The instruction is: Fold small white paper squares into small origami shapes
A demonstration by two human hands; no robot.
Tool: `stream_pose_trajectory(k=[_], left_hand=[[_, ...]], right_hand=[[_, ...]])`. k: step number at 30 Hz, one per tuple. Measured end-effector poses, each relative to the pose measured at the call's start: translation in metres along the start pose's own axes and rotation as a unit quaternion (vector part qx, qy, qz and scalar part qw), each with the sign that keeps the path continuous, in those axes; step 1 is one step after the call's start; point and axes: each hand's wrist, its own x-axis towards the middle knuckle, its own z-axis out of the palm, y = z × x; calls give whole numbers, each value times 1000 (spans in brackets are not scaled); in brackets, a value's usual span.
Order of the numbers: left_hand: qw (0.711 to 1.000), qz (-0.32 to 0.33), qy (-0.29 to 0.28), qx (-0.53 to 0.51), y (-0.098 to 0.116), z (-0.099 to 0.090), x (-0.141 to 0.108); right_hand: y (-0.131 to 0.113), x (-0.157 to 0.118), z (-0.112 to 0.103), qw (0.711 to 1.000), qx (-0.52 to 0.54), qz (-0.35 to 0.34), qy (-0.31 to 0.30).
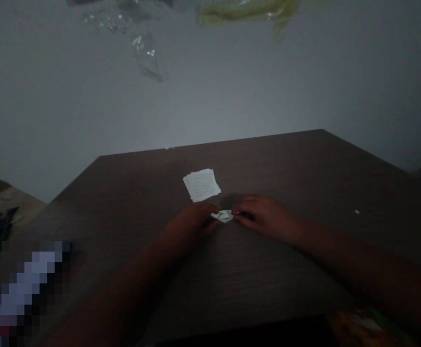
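Dimly, folded paper pokes between both hands.

At 7 o'clock, a pixelated object is blurred beyond recognition. The left hand and right hand partly hide a folded paper at the center. Marks on the paper sheets are too small to read. A green item at 12 o'clock and an orange item at 5 o'clock are cut off by the edges.

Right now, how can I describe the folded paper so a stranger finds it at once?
On the dark wood-grain table, find the person's left hand and right hand. Between them sits a small folded white paper, unlike the flat stack of written sheets just beyond it.
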Motion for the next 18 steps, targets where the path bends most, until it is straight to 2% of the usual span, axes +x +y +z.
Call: stream_pose_trajectory(k=[6,11,18], left_hand=[[1000,-1,2,-6,-6,0,1],[1000,2,26,-13,-11,3,1],[998,-19,58,19,-15,8,-1]], right_hand=[[2,2,1,1000,-4,11,0],[6,4,1,998,-62,29,-4],[19,10,-10,987,-106,114,31]])
